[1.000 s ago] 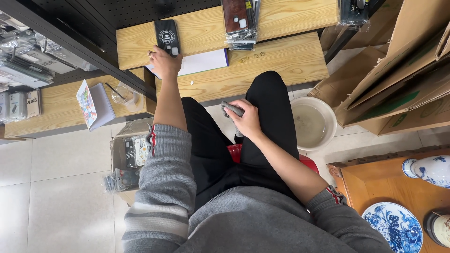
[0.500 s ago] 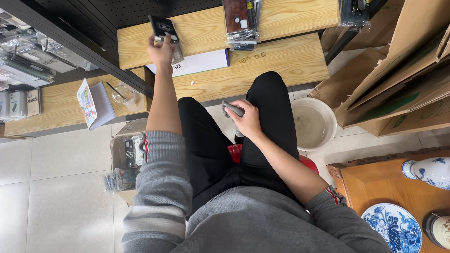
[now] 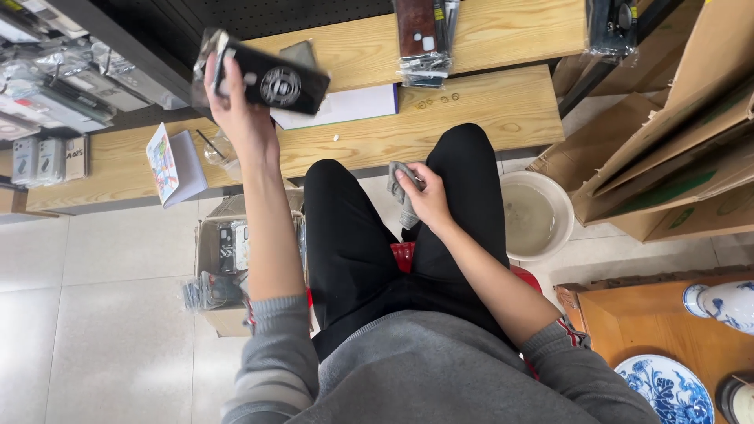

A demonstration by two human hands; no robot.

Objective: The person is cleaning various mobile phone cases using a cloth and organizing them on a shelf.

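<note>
Black phone case (image 3: 271, 78) in clear wrap, raised in my left hand (image 3: 232, 98) above the wooden counter (image 3: 487, 118).

My left fingers grip its end; my right hand (image 3: 424, 196) clasps a grey cloth (image 3: 402, 192) on my lap. I see a white sheet (image 3: 345, 106) lying near the counter's front edge, wrapped cases (image 3: 424, 39) stacked behind it, and bare counter between them.

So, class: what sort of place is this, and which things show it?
Probably a small phone-accessory shop or stockroom: packaged phone cases on a rack, a cardboard box of more cases, wooden display shelves.
</note>
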